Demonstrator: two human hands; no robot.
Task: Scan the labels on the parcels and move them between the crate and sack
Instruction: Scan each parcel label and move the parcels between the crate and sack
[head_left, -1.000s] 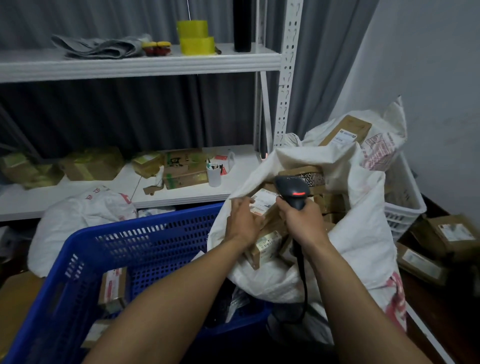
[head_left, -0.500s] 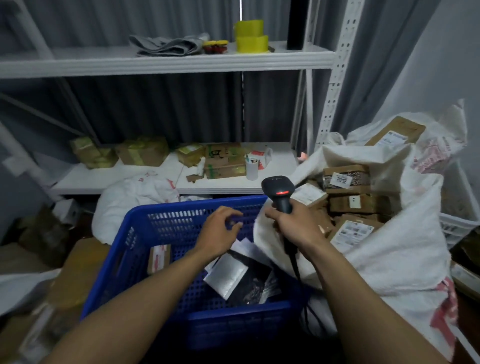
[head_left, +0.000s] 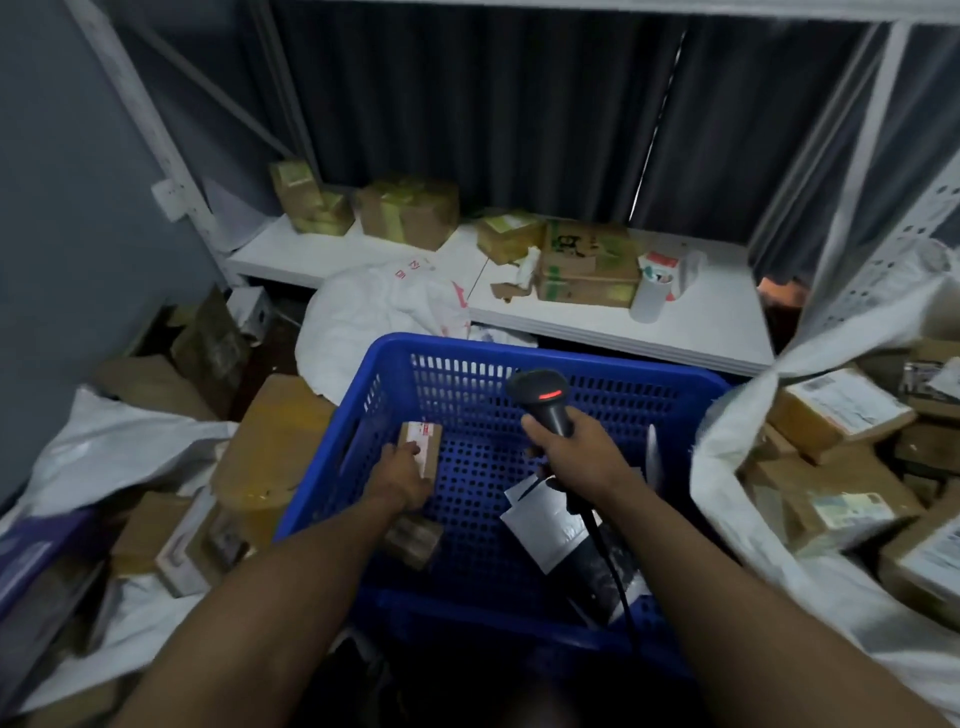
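In front of you, the crate (head_left: 457, 384) is bright blue, its walls and floor a grid of small holes. The scanner (head_left: 543, 400) you hold is black, with a red bar glowing across its head. The parcel (head_left: 425, 440) at the crate's left wall is brown with a white-and-red label. The pouch (head_left: 550, 525) is silver and black. The sack (head_left: 722, 467) at right is white; the pleated curtain (head_left: 467, 114) is dark grey.
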